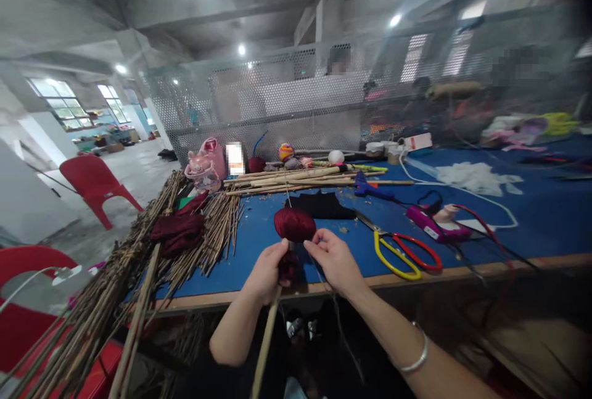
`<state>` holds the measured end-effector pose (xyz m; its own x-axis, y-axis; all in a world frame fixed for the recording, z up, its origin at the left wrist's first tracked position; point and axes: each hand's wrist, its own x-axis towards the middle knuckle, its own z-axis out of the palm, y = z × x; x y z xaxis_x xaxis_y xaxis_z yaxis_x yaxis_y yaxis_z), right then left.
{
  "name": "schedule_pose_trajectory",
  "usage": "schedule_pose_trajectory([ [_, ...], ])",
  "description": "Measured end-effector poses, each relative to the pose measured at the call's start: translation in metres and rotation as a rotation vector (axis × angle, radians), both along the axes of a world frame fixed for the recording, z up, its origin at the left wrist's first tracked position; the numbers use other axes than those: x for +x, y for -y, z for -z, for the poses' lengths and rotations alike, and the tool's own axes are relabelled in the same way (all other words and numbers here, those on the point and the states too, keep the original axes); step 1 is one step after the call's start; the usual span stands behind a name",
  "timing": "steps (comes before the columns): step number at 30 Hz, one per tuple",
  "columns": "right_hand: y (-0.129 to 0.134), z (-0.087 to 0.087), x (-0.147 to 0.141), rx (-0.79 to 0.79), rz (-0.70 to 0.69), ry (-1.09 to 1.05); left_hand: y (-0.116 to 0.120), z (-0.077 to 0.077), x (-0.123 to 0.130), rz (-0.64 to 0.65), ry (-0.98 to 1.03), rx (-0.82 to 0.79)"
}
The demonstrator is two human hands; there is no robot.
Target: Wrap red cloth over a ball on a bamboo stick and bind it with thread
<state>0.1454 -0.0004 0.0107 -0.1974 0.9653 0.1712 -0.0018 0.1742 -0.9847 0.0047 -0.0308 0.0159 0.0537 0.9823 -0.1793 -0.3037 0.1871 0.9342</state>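
Looks like a tying step — left fingers (279, 252) grip the stick (267, 343), right fingers (327, 245) pinch thread (320, 272) by the red bundle (295, 225) above the near counter (259, 232) — so next probably needs steady tension.

the left hand (266, 271) curls in a closed grip, thumb pointing upward, facing the right hand (338, 261), which is held near but apart, fingers bent and thumb and forefinger brought together in a pinch. the bare left forearm (232, 332) angles up and inward, while the right forearm (388, 331) slants in from the lower right.
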Motion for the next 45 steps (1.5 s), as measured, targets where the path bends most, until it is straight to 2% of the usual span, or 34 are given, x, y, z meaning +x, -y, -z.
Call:
schedule_pose_trajectory([
  [6, -0.002, 0.009, -0.006, 0.035, -0.05, 0.029, -0.006, 0.003, -0.003, -0.027, 0.185, -0.118],
  [9, 0.004, 0.01, -0.01, 0.091, -0.109, 0.165, -0.013, 0.0, -0.005, -0.004, 0.293, -0.201],
  [11, 0.013, 0.011, -0.014, 0.19, -0.093, 0.319, -0.018, -0.001, -0.008, 0.03, 0.377, -0.271],
  [15, 0.027, 0.015, -0.013, 0.437, 0.119, 0.553, -0.021, -0.001, -0.015, 0.139, 0.516, -0.301],
  [18, 0.022, 0.011, -0.002, 0.605, 0.376, 0.487, -0.021, 0.0, -0.018, 0.19, 0.555, -0.282],
  [20, 0.009, 0.004, 0.004, 0.646, 0.45, 0.392, -0.02, 0.001, -0.018, 0.206, 0.561, -0.274],
  [22, -0.006, -0.004, 0.004, 0.662, 0.385, 0.339, -0.021, 0.002, -0.018, 0.215, 0.56, -0.269],
  [24, -0.02, -0.008, -0.003, 0.68, 0.261, 0.334, -0.021, 0.003, -0.017, 0.199, 0.541, -0.277],
  [27, -0.033, -0.005, -0.016, 0.669, 0.125, 0.33, -0.022, 0.003, -0.017, 0.161, 0.511, -0.299],
  [34, -0.039, 0.007, -0.02, 0.64, 0.145, 0.34, -0.021, -0.001, -0.017, 0.167, 0.532, -0.348],
  [39, -0.042, 0.011, -0.017, 0.535, 0.104, 0.161, -0.021, 0.0, -0.019, 0.224, 0.579, -0.341],
  [42, -0.039, 0.013, -0.019, 0.56, 0.045, 0.167, -0.021, 0.0, -0.019, 0.214, 0.585, -0.332],
  [45, -0.035, 0.012, -0.021, 0.606, 0.057, 0.236, -0.021, -0.001, -0.018, 0.201, 0.574, -0.325],
])
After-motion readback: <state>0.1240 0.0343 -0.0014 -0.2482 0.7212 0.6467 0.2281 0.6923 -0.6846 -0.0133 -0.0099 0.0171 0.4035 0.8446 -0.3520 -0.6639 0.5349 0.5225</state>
